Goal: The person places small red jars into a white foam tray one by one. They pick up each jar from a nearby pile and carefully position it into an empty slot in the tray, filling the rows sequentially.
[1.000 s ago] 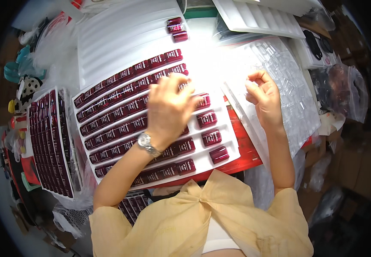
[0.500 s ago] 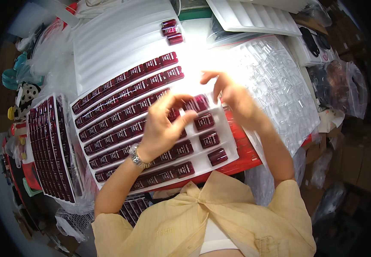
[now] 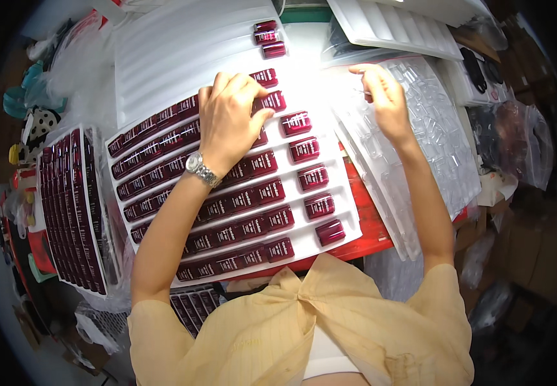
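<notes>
My right hand [image 3: 384, 96] has moved off the white tray [image 3: 346, 222] onto the clear blister sheets [image 3: 433, 128], fingertips pinched, while my left hand [image 3: 230, 116] presses spread fingers on the dark red pieces [image 3: 252, 193].

Left hand [image 3: 230, 116] presses red pieces [image 3: 252, 193] in white tray [image 3: 346, 215]; right hand [image 3: 384, 96] touches clear blister sheet [image 3: 445, 141]

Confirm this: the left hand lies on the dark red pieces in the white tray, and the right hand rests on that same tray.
Not quite. The head view shows the right hand on the clear blister sheets, not the white tray. The left hand does lie on the dark red pieces.
</notes>
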### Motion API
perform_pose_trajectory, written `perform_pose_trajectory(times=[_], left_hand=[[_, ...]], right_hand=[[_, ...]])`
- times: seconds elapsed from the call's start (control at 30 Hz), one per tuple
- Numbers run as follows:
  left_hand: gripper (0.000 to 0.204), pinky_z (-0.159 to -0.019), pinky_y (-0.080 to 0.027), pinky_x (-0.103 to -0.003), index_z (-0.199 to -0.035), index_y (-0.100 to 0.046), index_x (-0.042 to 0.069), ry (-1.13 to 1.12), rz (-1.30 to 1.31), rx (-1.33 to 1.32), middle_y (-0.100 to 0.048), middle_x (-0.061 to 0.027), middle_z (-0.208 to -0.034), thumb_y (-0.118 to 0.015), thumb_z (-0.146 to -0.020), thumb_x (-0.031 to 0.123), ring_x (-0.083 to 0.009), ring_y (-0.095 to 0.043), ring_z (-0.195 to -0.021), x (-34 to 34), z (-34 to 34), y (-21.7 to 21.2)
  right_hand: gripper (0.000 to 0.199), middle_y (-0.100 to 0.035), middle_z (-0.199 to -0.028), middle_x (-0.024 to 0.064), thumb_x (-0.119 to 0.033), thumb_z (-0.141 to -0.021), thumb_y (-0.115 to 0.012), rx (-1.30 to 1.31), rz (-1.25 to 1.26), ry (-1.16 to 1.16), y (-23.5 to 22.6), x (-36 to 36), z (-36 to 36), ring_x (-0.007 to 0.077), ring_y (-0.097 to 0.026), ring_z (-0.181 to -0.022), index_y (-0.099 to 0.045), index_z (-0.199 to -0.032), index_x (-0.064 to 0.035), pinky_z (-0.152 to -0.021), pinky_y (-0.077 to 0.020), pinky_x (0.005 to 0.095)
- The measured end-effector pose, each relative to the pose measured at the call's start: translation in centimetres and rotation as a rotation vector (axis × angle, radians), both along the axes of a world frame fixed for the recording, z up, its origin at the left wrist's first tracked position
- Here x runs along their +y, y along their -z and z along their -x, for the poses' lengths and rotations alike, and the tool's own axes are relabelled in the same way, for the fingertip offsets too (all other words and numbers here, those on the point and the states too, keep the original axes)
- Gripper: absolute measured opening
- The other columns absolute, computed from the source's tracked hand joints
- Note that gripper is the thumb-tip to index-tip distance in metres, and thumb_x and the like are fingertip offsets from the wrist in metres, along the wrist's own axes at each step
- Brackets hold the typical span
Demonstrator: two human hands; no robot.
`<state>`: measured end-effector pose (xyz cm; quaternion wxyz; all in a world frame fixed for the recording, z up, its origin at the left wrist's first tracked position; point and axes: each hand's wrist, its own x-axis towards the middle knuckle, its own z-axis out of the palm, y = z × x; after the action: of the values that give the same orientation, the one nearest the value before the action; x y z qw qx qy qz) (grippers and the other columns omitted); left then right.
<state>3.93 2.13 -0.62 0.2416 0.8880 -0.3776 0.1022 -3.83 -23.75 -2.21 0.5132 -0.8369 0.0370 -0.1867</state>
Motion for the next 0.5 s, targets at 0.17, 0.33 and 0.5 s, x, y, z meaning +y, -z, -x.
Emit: perform_pose_trajectory(times=[0.17, 0.33, 0.5], left_hand=[[0.032, -0.075, -0.047, -0.032, -0.102, -0.063, 0.004, 0.18, 0.358, 0.419, -0.062, -0.0077, -0.09, -0.076, -0.075, 0.015, -0.0208, -0.059, -0.08, 0.3, 1.3, -1.1], [0.033, -0.08, -0.051, -0.034, -0.102, -0.061, 0.0, 0.441, 0.402, 0.404, -0.064, -0.0133, -0.098, -0.077, -0.073, 0.008, -0.026, -0.063, -0.092, 1.4, 5.4, -2.7], [0.038, -0.08, -0.052, -0.034, -0.107, -0.06, -0.001, 0.577, 0.29, 0.56, -0.064, -0.0153, -0.101, -0.077, -0.073, 0.006, -0.0279, -0.064, -0.09, 1.3, 6.3, -2.9]], right_hand=[[0.027, -0.048, -0.068, -0.0016, -0.016, -0.1, -0.04, 0.183, -0.503, -0.166, -4.6, 4.0, 3.4, 0.0036, -0.042, -0.059, -0.058, -0.11, 0.0005, -0.052, -0.0338, 0.0187], [0.026, -0.056, -0.066, 0.0061, -0.007, -0.095, -0.049, 0.288, -0.131, -0.36, -5.8, 7.2, 6.3, 0.0184, -0.054, -0.061, -0.05, -0.12, -0.0031, -0.059, -0.0428, 0.0292], [0.031, -0.064, -0.075, 0.0153, -0.026, -0.096, -0.055, 0.217, -0.053, -0.275, -4.4, 8.5, 5.5, 0.0251, -0.059, -0.062, -0.054, -0.113, -0.0003, -0.06, -0.0456, 0.0343]])
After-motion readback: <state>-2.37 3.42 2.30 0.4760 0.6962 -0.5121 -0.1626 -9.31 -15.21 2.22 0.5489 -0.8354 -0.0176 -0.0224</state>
